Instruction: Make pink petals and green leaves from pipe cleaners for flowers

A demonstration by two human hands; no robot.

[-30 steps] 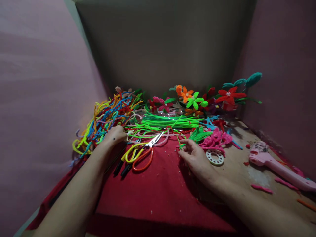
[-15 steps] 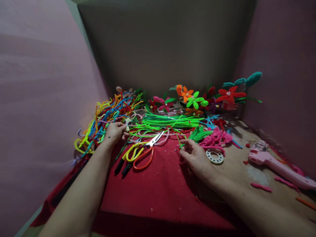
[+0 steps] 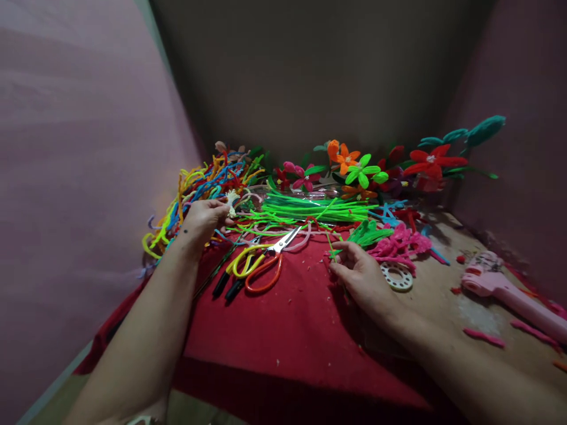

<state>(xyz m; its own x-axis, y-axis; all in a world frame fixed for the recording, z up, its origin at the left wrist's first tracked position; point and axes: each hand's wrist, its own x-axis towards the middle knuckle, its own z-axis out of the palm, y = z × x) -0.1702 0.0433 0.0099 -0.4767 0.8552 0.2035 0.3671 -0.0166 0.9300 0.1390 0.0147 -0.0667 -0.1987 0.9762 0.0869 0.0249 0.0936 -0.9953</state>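
My left hand (image 3: 207,219) pinches a small bunch of cream-white flower stamens (image 3: 231,200) with frayed tips, held upright over the left part of the table. In my right hand (image 3: 358,271), thumb and fingers close on a thin green pipe cleaner (image 3: 331,248), which points upward. Between the hands lie scissors (image 3: 270,257) with one yellow and one orange handle loop. Under them are pliers with black grips (image 3: 228,288). Behind spreads a bundle of bright green pipe cleaners (image 3: 314,209). Beside my right hand sit folded green loops (image 3: 367,235) and pink fuzzy strips (image 3: 401,242).
A red cloth (image 3: 283,324) covers the table front. At left is a tangled heap of coloured pipe cleaners (image 3: 199,195). Finished flowers, including an orange one (image 3: 348,158), line the back. On the right are a white ring with holes (image 3: 397,276) and a pink glue gun (image 3: 509,289).
The view has shifted, so the table items appear farther right. My left hand has raised the stamens slightly. My right hand keeps its pinch on the green pipe cleaner.
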